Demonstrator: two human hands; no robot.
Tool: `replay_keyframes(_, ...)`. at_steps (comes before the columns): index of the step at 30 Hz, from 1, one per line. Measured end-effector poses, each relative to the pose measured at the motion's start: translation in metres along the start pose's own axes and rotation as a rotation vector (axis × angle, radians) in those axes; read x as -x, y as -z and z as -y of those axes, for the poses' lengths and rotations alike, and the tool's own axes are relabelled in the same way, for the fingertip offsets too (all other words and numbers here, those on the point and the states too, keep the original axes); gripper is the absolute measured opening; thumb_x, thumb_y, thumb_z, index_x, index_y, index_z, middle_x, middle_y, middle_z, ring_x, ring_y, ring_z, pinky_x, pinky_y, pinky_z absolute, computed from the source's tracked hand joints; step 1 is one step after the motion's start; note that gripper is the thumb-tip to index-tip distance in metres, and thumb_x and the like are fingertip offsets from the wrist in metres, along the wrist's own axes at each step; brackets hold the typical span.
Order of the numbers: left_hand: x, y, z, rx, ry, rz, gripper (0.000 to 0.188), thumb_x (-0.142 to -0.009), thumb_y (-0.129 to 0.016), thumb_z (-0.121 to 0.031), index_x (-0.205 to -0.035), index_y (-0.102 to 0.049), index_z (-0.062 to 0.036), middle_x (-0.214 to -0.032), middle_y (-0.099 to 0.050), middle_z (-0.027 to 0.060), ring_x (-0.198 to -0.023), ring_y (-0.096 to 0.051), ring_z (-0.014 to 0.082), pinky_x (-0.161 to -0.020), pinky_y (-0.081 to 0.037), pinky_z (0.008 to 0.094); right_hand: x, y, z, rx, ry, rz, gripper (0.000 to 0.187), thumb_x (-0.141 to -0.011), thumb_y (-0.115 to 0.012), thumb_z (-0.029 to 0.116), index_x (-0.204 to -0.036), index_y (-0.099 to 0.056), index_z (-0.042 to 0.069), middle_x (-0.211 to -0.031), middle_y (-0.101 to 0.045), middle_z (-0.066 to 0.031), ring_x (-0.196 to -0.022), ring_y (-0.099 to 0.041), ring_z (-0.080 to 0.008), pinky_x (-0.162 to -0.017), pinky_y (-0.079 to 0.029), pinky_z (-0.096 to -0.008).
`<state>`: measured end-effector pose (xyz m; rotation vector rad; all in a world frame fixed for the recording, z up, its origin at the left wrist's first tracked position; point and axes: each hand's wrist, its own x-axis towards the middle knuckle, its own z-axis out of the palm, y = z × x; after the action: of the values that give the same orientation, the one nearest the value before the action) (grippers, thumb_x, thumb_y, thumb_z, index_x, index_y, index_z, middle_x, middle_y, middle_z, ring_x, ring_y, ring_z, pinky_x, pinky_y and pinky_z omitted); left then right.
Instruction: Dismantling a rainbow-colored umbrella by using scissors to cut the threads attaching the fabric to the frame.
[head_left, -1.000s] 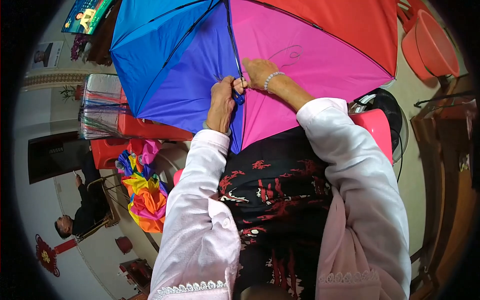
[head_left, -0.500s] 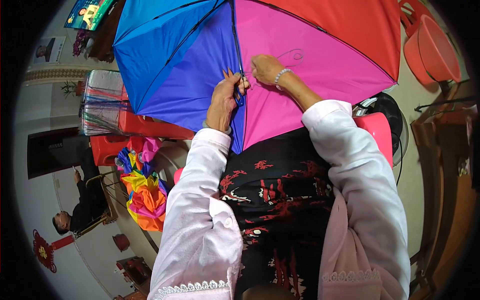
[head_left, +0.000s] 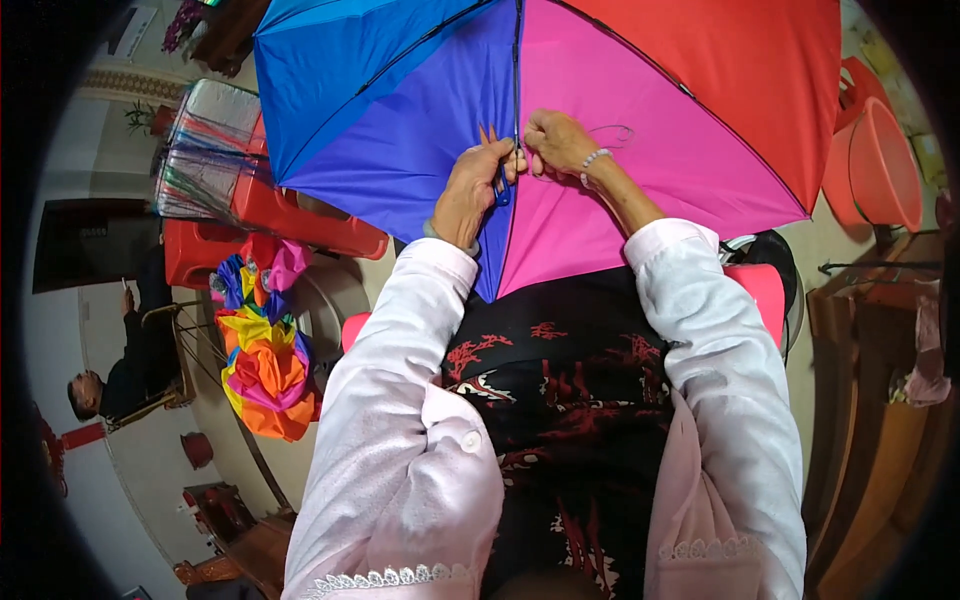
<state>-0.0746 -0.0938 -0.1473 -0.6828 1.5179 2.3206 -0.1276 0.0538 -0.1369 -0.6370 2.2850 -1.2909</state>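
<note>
Umbrella (head_left: 590, 85), multicoloured, spread: we record it beneath and beyond both sets of fingers, its near corner reaching the lap (head_left: 560, 320). Violet and pink panels meet at the left fingertips along a black rib (head_left: 517, 75); blue lies beyond the left fingers, red beyond the right.

Left hand (head_left: 470, 190): fingers curled around scissors (head_left: 503, 192), blue handles below the fingertips, blades projecting past them over the violet panel.

Right hand (head_left: 562, 140), just beside: fingertips drawn together over the pink panel; whether they grip anything, we cannot tell.

Thread (head_left: 622, 133), fine, grey: we find it looped on the pink, just right of the right fingers.

Bracelet (head_left: 594, 158), pale beads, behind those fingers on the wrist.

Well left of the left fingers we list red plastic furniture (head_left: 325, 232), a clear-wrapped bundle (head_left: 205, 135), a multicoloured cloth heap (head_left: 268, 375) and, farther off, a seated person (head_left: 140, 345). Well right of the right fingers: coral bucket (head_left: 878, 170).
</note>
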Motion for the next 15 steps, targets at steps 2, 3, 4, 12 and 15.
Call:
replay_keyframes(2, -0.001, 0.001, 0.004, -0.07, -0.074, -0.03, 0.016, -0.085, -0.049, -0.01, -0.076, -0.052, 0.0031, -0.064, -0.056, 0.0113, -0.046, -0.05, 0.0144, -0.04, -0.039, 0.0228, -0.004, -0.004, -0.003, 0.097, 0.122, -0.086, 0.015, -0.08, -0.047, 0.017, -0.08, -0.052, 0.003, -0.062, -0.058, -0.0157, -0.064, -0.058, -0.0357, -0.059, -0.046, -0.0439)
replay_keyframes(3, -0.003, 0.0, 0.005, -0.105, -0.112, -0.045, 0.016, -0.085, -0.05, -0.01, -0.076, -0.052, 0.0031, -0.064, -0.056, 0.0111, -0.046, -0.051, 0.0144, -0.04, -0.039, 0.0229, -0.005, -0.004, -0.005, 0.104, 0.127, -0.083, 0.015, -0.08, -0.047, 0.017, -0.08, -0.052, 0.003, -0.062, -0.058, -0.0157, -0.064, -0.058, -0.0357, -0.059, -0.046, -0.0439)
replay_keyframes(4, 0.001, -0.007, 0.005, -0.099, -0.112, -0.043, 0.016, -0.085, -0.05, -0.01, -0.076, -0.052, 0.0031, -0.064, -0.056, 0.0111, -0.046, -0.051, 0.0144, -0.04, -0.039, 0.0229, -0.005, -0.002, -0.005, 0.287, 0.197, -0.135, 0.015, -0.08, -0.048, 0.017, -0.081, -0.052, 0.003, -0.066, -0.058, -0.0166, -0.066, -0.057, -0.0356, -0.059, -0.046, -0.0438)
replay_keyframes(12, 0.013, -0.011, -0.001, -0.142, -0.163, -0.297, 0.017, -0.084, -0.049, -0.011, -0.078, -0.053, 0.005, -0.064, -0.056, 0.0097, -0.049, -0.054, 0.0138, -0.041, -0.039, 0.0217, 0.021, 0.104, 0.08, -0.535, -0.013, -0.237, 0.014, -0.081, -0.052, 0.015, -0.085, -0.052, 0.002, -0.082, -0.058, -0.0137, -0.068, -0.06, -0.0213, -0.061, -0.051, -0.0309)
replay_keyframes(15, 0.012, -0.005, -0.004, -0.063, -0.165, -0.159, 0.013, -0.076, -0.055, -0.007, -0.067, -0.053, 0.0016, -0.057, -0.054, 0.0077, -0.044, -0.052, 0.0118, -0.039, -0.037, 0.0243, 0.044, 0.149, 0.102, -0.848, 0.17, -0.29, 0.014, -0.083, -0.051, 0.015, -0.082, -0.052, 0.001, -0.079, -0.057, -0.0114, -0.067, -0.059, -0.0159, -0.063, -0.052, -0.0281)
